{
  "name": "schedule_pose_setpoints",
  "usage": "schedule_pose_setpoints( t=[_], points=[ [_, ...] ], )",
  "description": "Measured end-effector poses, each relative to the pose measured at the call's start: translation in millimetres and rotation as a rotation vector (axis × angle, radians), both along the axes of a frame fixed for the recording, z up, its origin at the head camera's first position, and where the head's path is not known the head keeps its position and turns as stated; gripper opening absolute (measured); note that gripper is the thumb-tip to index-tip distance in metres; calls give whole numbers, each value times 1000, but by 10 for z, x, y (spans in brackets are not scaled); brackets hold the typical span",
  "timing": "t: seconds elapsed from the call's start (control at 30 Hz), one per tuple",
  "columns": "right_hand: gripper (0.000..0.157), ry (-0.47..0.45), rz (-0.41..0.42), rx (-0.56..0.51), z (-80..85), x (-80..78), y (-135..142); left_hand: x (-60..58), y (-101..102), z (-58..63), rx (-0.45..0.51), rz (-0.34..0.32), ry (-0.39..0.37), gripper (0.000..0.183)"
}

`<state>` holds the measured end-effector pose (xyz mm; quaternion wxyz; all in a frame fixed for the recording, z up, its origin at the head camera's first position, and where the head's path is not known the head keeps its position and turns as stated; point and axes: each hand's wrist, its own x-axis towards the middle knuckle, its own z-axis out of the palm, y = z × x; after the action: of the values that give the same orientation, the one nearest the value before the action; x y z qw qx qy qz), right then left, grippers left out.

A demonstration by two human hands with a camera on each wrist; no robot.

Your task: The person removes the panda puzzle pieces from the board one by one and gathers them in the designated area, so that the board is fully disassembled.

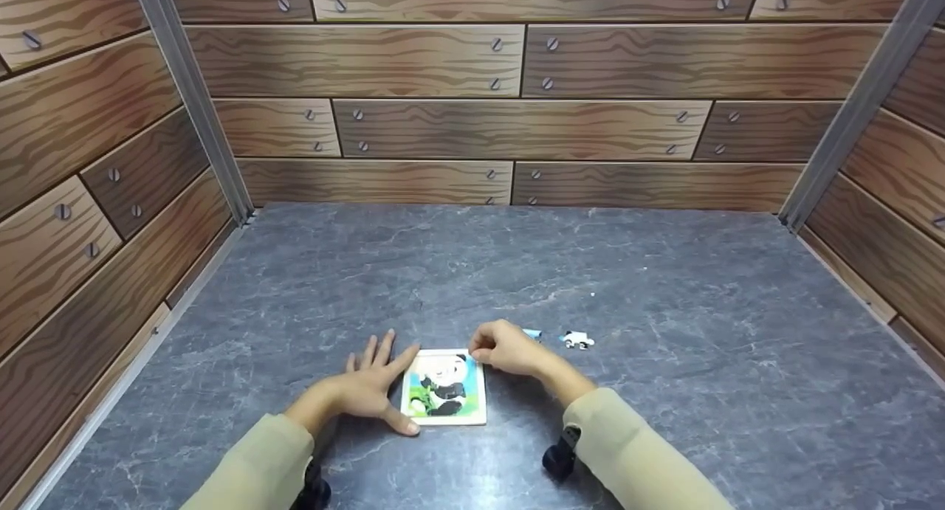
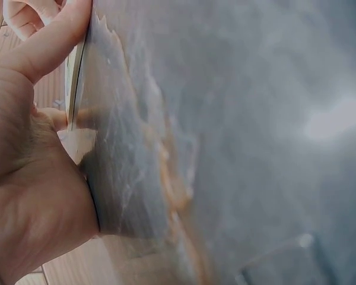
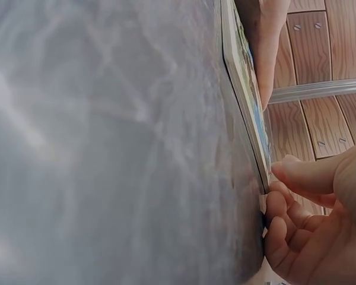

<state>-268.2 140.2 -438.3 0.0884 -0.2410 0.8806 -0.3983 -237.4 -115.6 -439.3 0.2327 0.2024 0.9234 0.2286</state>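
Observation:
A square panda jigsaw puzzle [image 1: 447, 392] in a pale tray lies flat on the grey tabletop. My left hand [image 1: 363, 389] is spread along its left side, fingers straight, with the thumb at the lower left corner. At the upper right corner, my right hand [image 1: 509, 349] has thumb and forefinger pinched at the tray's edge, its other fingers curled. The right wrist view shows the thumb tip [image 3: 283, 171] at the corner of the tray and the fingertips just below it.
Just beyond my right hand lie a blue puzzle piece [image 1: 532, 335], partly hidden by it, and a white piece with black and blue parts [image 1: 577, 339]. Wood-patterned walls [image 1: 517, 126] enclose the table at the back and both sides.

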Motion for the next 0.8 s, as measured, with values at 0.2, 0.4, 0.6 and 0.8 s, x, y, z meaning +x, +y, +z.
schedule_pose_setpoints(
  t=[0.2, 0.4, 0.6, 0.8],
  points=[
    [4, 25, 15, 5, 6, -1, -28, 3, -1, -3, -20, 2, 10, 118],
    [3, 79, -21, 46, 12, -8, -72, -5, 10, -20, -20, 8, 12, 118],
    [4, 114, -7, 89, 9, -16, -87, -1, 11, -15, -19, 8, 18, 118],
    [10, 128, 21, 106, 26, 6, -80, 3, 16, 5, -14, 1, 10, 118]
  ],
)
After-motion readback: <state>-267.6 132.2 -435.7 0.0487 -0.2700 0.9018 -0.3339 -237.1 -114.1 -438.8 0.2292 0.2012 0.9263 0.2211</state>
